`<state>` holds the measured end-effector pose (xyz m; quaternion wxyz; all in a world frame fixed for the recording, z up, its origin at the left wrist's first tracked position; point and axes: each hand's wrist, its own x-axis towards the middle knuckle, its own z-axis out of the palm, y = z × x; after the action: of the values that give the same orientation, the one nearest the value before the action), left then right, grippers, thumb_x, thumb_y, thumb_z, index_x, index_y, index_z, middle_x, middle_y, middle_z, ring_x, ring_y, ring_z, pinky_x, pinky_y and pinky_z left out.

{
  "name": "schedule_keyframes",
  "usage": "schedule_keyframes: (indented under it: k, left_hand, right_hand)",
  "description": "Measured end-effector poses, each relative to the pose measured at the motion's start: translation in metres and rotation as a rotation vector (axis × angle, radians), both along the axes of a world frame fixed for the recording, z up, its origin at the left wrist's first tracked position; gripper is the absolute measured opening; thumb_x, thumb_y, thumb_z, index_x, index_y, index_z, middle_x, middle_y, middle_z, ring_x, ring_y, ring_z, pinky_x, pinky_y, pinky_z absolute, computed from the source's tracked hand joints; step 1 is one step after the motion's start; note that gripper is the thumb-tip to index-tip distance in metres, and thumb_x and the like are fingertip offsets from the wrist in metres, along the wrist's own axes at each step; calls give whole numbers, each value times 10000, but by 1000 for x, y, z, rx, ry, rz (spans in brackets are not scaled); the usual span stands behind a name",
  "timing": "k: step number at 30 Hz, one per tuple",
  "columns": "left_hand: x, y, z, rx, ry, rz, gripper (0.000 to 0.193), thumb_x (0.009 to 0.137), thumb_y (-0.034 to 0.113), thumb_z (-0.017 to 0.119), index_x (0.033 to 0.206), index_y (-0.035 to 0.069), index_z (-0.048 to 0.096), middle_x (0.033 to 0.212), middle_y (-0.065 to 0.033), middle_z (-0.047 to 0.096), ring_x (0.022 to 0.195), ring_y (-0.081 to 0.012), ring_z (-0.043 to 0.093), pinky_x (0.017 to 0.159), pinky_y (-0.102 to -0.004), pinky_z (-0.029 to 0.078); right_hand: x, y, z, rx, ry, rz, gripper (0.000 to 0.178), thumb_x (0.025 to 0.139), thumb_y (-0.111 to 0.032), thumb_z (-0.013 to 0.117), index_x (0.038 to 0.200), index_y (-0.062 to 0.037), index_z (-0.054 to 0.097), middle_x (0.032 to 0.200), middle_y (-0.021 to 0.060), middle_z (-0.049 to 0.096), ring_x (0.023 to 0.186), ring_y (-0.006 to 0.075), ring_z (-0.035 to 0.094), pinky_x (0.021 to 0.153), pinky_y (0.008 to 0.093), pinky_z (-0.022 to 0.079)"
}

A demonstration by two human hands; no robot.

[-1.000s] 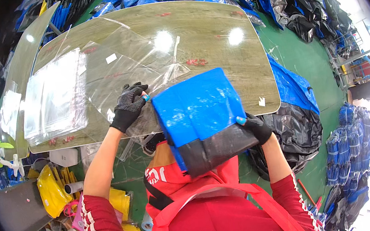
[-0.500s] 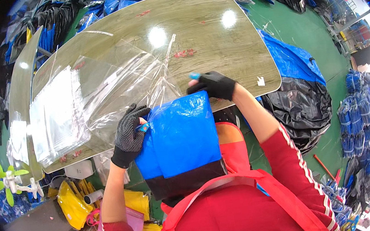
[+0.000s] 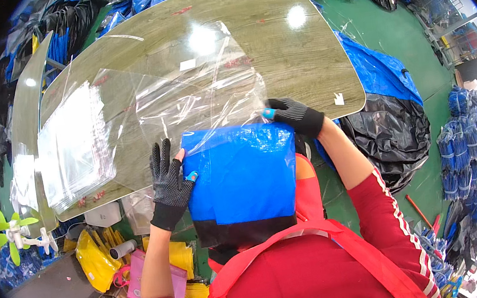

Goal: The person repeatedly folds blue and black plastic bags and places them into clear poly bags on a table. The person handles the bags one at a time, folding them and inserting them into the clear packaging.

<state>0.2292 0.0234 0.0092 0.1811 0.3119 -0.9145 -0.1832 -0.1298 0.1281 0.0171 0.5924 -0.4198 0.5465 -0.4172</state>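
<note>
A folded blue pack with a black lower band (image 3: 242,175) lies in front of my body, against the table's near edge. Wrinkled clear plastic bag (image 3: 170,101) film stretches from the table to the pack's top edge; how far it covers the pack I cannot tell. My left hand (image 3: 172,184), in a dotted black glove, has its fingers outstretched beside the pack's left edge, with thumb and a bare fingertip touching there. At the upper right corner, my right hand (image 3: 297,117), also gloved, pinches the clear bag's edge. Blue wraps show on both hands.
Stacked clear bags (image 3: 75,151) lie on the left of the wood-patterned table (image 3: 277,31). A blue and black bundle (image 3: 388,130) rests on the green floor at right. A small green-bladed fan (image 3: 15,233) and yellow bags (image 3: 96,259) are at lower left.
My right hand has moved right and slightly down, drawing the clear bag rightward. The blue pack has shifted right and straightened. My left hand's fingers have stretched out.
</note>
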Motion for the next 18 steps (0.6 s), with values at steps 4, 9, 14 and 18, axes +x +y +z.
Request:
schedule_keyframes:
  k: [4,9,14,18]
  left_hand:
    - [3,2,-2,141,-4,24,597,809,228,693,1364,124,501,1530,-217,274,1409,-450,223,1144,-539,215]
    - [0,-6,-5,200,83,14,500,819,177,693,1290,103,543,1477,-224,363,1318,-393,388,1074,-449,343]
    - [-21,-20,-15,648,346,390,550,842,196,726,1289,22,458,1253,-168,534,993,-186,570,839,-303,475]
    - [-31,-28,-4,1026,441,460,600,835,229,747,1281,-37,447,1066,-123,619,874,-139,591,778,-262,486]
  right_hand:
    - [-5,28,12,61,60,-135,354,935,-306,616,1112,1,616,976,30,639,907,112,584,806,255,488]
    - [-1,51,14,82,-9,-75,370,891,-300,683,1107,-3,639,933,28,653,881,117,596,803,274,499]
    - [23,57,-3,82,-16,-337,303,810,-271,777,910,-19,645,817,24,645,778,103,579,733,279,502]
    - [45,67,-15,-107,606,-521,308,795,-290,792,838,-26,640,702,61,642,639,128,582,609,299,478]
